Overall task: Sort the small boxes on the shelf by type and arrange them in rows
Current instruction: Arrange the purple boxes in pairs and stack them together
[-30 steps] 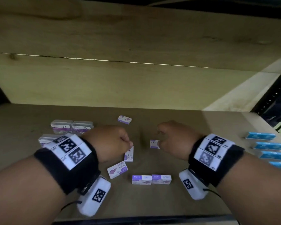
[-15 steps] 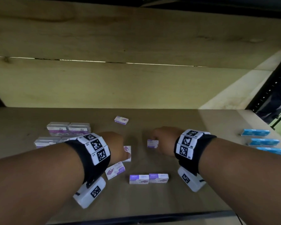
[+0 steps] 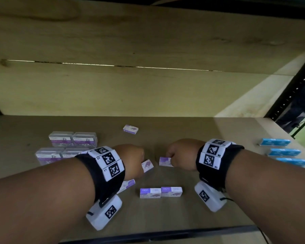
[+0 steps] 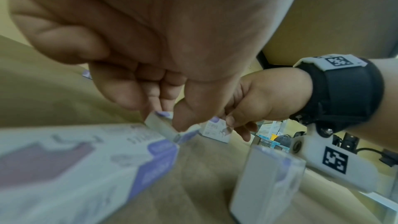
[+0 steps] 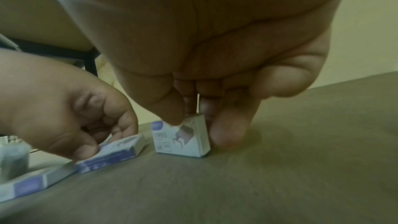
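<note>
My left hand [image 3: 130, 159] pinches a small white-and-purple staple box [image 3: 147, 165] at mid-shelf; the same box [image 4: 165, 125] shows between thumb and fingers in the left wrist view. My right hand [image 3: 181, 155] pinches another staple box [image 3: 165, 161] that stands on its edge on the shelf [image 5: 183, 137]. Two more staple boxes [image 3: 160, 191] lie side by side in a row near the front. One box [image 3: 128, 184] lies half hidden under my left wrist. A lone staple box [image 3: 130, 129] lies farther back.
Several clear plastic cases with purple labels [image 3: 72, 140] sit in two rows at the left. Blue boxes [image 3: 282, 152] lie in a column at the right edge. The shelf's front lip [image 3: 165, 234] is dark; a wooden back wall [image 3: 148, 88] closes the rear.
Both arms have reached further in over the shelf. The box in my left hand has turned from upright to tilted flat. My right hand still pinches its box at about the same spot.
</note>
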